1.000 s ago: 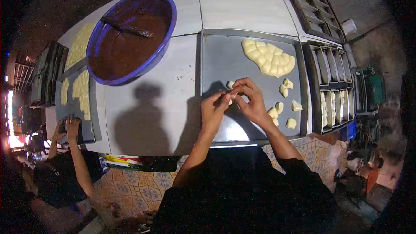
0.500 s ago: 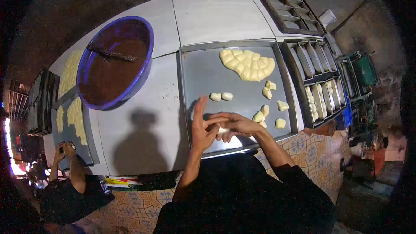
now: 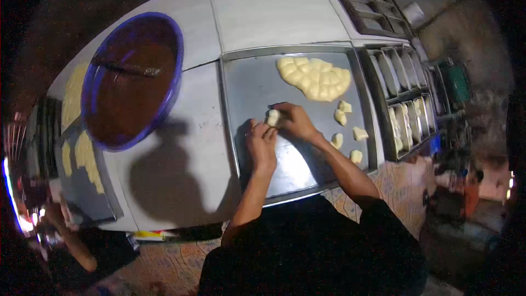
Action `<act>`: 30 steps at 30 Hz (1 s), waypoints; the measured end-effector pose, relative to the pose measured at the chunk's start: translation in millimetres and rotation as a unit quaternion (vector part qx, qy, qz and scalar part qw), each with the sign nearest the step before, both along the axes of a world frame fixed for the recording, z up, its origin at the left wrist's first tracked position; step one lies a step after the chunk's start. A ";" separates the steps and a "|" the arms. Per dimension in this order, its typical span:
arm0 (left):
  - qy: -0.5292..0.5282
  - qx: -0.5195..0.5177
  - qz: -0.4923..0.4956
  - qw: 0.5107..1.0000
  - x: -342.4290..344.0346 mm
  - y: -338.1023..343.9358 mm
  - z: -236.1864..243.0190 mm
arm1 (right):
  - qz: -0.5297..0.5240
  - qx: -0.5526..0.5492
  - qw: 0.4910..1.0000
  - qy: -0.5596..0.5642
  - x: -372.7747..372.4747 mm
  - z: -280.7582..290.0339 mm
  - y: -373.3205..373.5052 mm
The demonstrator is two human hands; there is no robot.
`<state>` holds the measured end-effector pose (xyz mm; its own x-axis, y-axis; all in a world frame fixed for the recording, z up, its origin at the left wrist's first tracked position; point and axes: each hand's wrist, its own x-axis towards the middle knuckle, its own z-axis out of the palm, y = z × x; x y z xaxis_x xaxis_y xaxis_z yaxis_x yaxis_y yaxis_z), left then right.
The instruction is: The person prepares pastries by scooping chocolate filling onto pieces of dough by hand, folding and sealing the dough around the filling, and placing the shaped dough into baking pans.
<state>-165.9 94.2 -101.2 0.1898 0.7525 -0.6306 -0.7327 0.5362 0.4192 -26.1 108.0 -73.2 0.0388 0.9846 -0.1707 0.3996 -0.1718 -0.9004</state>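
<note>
On the large metal tray (image 3: 241,85), both hands meet around a small pale dough piece (image 3: 273,116). My right hand (image 3: 297,122) pinches it from the right, with thumb and fingers curled. My left hand (image 3: 261,145) is just below and left of it, its fingers bent and drawn together; what they hold, if anything, is hidden. A cluster of joined dough pieces (image 3: 315,79) lies at the far right of the tray. Several loose dough lumps, one of them a cut lump (image 3: 360,134), are scattered to the right of my right forearm.
Left of the tray stands a blue tub (image 3: 176,85) with brown filling and a paddle-like tool in it. Dark-framed loaf pans (image 3: 392,74) line the right side, some holding dough. Another pan set (image 3: 364,0) is beyond. A co-worker's arm (image 3: 74,244) shows at the lower left, near dough sheets.
My hands have moved forward from the tray's near side to where two dough pieces lay, and now cover that spot. Earlier they were pressed together, left fingers extended. The view has shifted slightly.
</note>
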 end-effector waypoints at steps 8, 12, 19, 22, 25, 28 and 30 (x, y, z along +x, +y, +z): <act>0.272 0.167 -0.055 0.946 -39.2 -20.9 51.7 | -0.137 0.060 0.932 -0.331 92.6 24.9 -62.8; 0.286 0.286 -0.126 0.906 -49.8 -20.1 56.0 | -0.181 0.052 0.937 -0.296 132.2 -26.3 -92.2; 0.336 0.452 -0.181 0.806 -41.2 -42.1 81.6 | -0.148 0.090 0.963 0.209 18.8 57.3 -82.5; 0.437 0.554 -0.165 0.690 -39.2 -47.4 87.9 | -0.062 0.050 0.968 0.237 -6.5 87.1 -96.7; 0.397 0.530 -0.302 0.685 -50.6 -49.4 94.7 | -0.031 0.062 0.911 0.406 -13.3 90.6 -106.9; 0.352 0.377 -0.553 0.654 -61.6 -39.2 83.3 | -0.139 0.075 0.708 0.688 1.7 79.8 -112.2; 0.394 0.378 -0.463 0.698 -65.9 -53.0 58.0 | -0.032 0.089 0.444 0.891 28.5 84.1 -113.0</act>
<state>-231.8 41.2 -43.3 0.6340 0.7112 -0.3037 0.4006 0.0339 0.9156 2.4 -5.0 10.9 0.0268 0.9952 0.0940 -0.9753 0.0054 0.2210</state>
